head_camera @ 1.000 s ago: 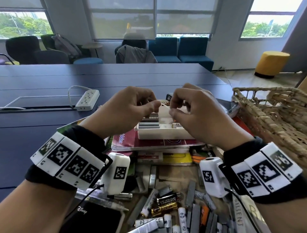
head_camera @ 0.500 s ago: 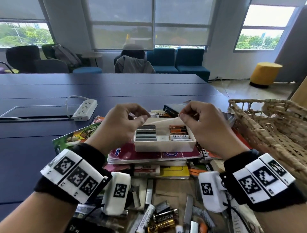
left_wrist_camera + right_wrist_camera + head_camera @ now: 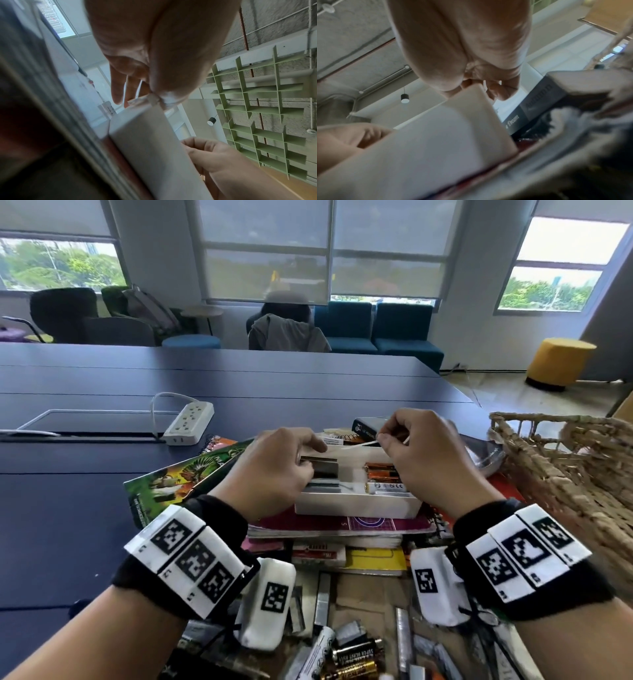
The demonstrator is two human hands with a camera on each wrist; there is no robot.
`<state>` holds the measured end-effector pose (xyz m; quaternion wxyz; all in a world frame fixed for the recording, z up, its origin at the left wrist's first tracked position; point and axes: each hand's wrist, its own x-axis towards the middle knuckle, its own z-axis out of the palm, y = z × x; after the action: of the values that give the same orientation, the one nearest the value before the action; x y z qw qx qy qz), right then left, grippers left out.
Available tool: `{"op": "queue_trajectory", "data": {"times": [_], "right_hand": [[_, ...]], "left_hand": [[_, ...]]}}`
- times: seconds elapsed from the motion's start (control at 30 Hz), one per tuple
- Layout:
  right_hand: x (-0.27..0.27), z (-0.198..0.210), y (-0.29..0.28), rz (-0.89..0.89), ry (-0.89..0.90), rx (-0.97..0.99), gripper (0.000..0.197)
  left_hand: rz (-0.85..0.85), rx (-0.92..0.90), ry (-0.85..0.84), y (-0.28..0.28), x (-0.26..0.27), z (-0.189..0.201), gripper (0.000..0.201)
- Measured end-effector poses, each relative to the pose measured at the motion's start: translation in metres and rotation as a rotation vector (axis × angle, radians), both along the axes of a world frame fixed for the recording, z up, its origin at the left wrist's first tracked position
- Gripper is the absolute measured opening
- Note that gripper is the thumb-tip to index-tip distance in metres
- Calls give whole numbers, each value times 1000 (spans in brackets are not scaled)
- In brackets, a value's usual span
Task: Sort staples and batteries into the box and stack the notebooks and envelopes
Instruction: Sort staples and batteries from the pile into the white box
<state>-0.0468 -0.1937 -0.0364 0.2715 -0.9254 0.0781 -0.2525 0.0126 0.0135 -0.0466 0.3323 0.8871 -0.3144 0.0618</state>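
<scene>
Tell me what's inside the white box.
The white box holds grey staple strips on its left and batteries on its right. Both hands cover parts of each side, so exact counts stay hidden.

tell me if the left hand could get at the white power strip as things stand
Probably yes, once it lets go. The left hand is busy at the white box, fingers curled on its far edge, but the power strip lies beyond on bare table with nothing between.

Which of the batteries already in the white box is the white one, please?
The battery lying nearest the box's front wall; the ones behind it are orange and black.
</scene>
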Motion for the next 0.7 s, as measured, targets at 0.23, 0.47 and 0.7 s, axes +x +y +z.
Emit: {"op": "queue_trajectory", "data": {"times": [0.23,0.47,0.7], "right_hand": [[9,-5,2,8,-16,-17,12],[8,-12,-3,35,-27,-24,14],[5,-12,-4,-8,-49,-24,14]], "left_hand": [[38,30,3,0,-5,3,34],[62,81,-44,0,-2,2,31],[60,103,-56,-3,2,0,26]]}}
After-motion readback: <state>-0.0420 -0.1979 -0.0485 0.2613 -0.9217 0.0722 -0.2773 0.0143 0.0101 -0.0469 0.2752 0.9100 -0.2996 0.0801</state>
